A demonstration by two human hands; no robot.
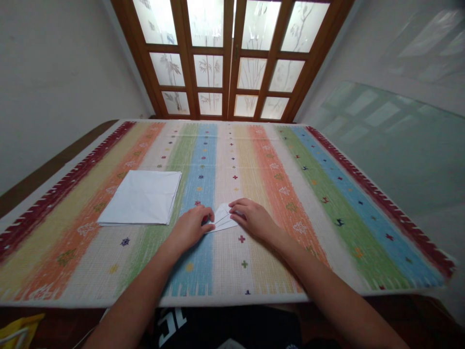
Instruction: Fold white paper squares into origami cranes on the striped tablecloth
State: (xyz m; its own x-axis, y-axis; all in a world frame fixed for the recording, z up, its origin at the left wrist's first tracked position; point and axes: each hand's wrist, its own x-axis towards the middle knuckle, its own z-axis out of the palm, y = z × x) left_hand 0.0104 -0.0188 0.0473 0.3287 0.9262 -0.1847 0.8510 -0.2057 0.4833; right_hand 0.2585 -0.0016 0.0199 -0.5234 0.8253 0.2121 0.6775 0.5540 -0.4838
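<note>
Two hands pressed a small folded paper (222, 218) flat on the striped cloth (308, 194) covering the counter: left hand (191, 227) with fingers curled on its left edge, right hand (254, 216) loosely spread over its right edge. Beside them lay a stack of white sheets (141, 198).

One head-worn camera looks forward and down from the near edge of the table (327, 184), close enough that the left hand (191, 228) and right hand (254, 218) sit just below frame centre. It faces the glazed wooden doors (232, 58) at top centre; walls (54, 72) fill both upper corners.
</note>
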